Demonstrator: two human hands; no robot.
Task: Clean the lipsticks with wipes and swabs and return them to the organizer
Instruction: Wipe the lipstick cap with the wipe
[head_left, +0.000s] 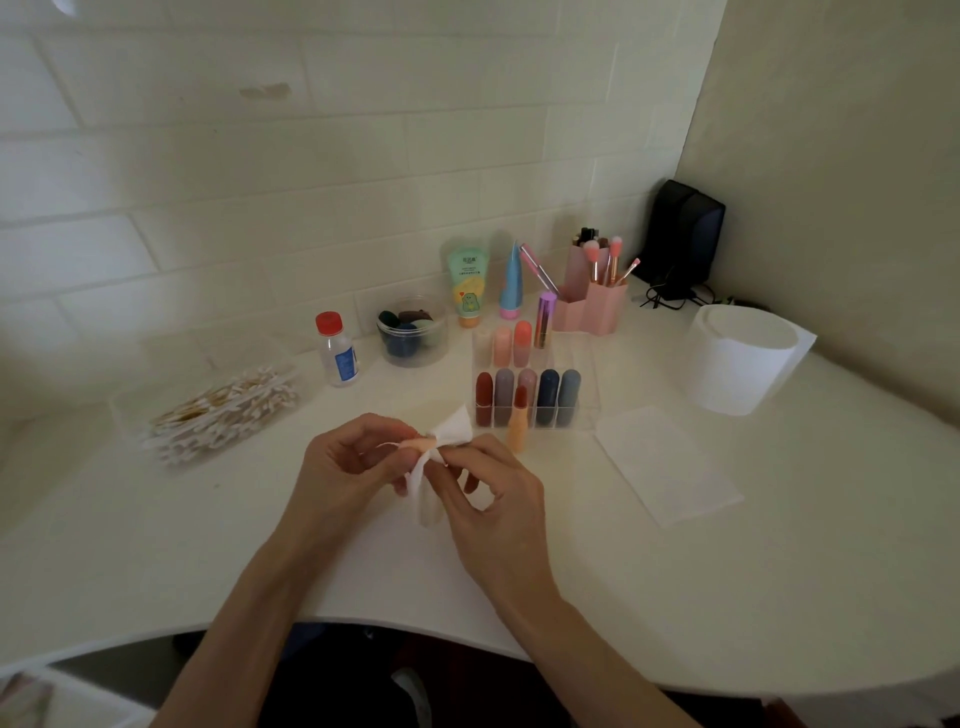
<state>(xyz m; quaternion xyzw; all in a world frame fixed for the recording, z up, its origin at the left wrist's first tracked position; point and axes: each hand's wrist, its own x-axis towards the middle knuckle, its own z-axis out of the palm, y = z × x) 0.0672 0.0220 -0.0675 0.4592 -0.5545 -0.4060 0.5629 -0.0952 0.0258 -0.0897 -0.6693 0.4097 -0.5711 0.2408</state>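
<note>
1. Above the near middle of the white table (208, 545), the left hand (348, 462) has its fingers curled round a small peach lipstick piece (422, 445). Only the rounded end of the piece shows.
2. The right hand (491, 488) pinches a white wipe (457, 428) between thumb and forefinger against that peach end. The wipe fans out above the fingers and trails down between the two hands.
3. Just beyond the hands, an uncapped orange lipstick (517, 428) stands upright on the table at the front wall of the clear organizer (584, 400). Whether it touches the wall cannot be told.
4. The organizer's front row holds five capped lipsticks (547, 395): dark red, grey, pink, navy and slate. More stand in the row behind.
5. To the left, cotton swabs (223, 410) lie heaped in a clear tray (218, 358). A red-capped bottle (337, 353) and a clear jar (413, 332) stand beyond it.
6. To the right, a flat white sheet (667, 462) lies on the table, with a white roll (737, 358) behind it.
7. By the tiled wall stand a pink brush holder (592, 301) and two tubes (467, 286).
</note>
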